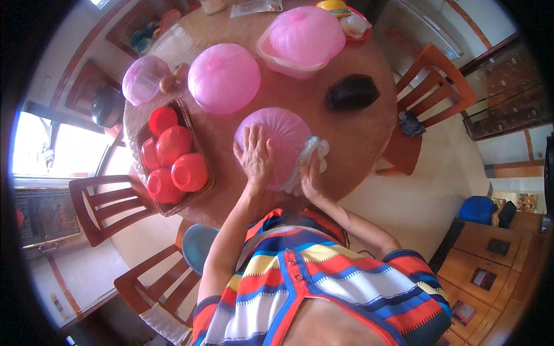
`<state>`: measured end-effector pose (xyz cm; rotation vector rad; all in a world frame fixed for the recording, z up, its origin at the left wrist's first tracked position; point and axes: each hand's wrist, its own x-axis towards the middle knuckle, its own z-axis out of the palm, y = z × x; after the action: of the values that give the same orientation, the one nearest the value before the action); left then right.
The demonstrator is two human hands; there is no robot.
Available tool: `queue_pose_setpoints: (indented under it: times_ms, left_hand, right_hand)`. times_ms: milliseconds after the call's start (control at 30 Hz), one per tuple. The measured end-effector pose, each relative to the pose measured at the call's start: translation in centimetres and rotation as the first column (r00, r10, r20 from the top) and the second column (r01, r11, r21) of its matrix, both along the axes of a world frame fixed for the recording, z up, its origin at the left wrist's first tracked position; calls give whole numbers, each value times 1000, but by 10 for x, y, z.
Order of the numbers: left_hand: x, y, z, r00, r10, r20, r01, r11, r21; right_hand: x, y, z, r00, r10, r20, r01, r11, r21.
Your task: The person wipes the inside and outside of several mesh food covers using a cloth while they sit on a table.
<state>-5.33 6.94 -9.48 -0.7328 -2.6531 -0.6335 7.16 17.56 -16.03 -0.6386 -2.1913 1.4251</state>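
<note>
A pink mesh plastic dome cover (288, 129) lies on the round table close in front of me. My left hand (255, 155) rests flat on its left side with the fingers spread. In my right hand (310, 171) is a pale, crumpled cloth (318, 151), pressed against the dome's right side. Part of the cloth hangs along the near edge of the dome. Beyond it stands another pink dome (224, 78). A third pink dome (307, 34) sits over a clear-rimmed pink container (294, 69). A smaller translucent pink dome (145, 80) is at the far left.
Left on the table (368, 138), a woven basket (210, 173) holds several red plastic bowls (173, 145). Small brown round things (167, 84) lie behind it. A black rounded object (354, 91) is at right. Wooden chairs (108, 207) surround the table; a blue stool (199, 246) stands near me.
</note>
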Motion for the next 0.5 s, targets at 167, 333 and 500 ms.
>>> queue_pose_setpoints:
  times_ms: [167,333,500]
  left_hand:
    - [16,1,-15,979,203,29,-201,977,-76]
    - [58,-14,20,943,167,290,-113,975,-193]
    - [51,-35,58,958,-77,276,107,989,-97]
  right_hand:
    - [-27,17,17,1000,1,15,-1,1000,-13]
    - [-77,70,35,982,185,-31,-180,975,134]
    - [-103,91,57,939,312,143,-331,934,134]
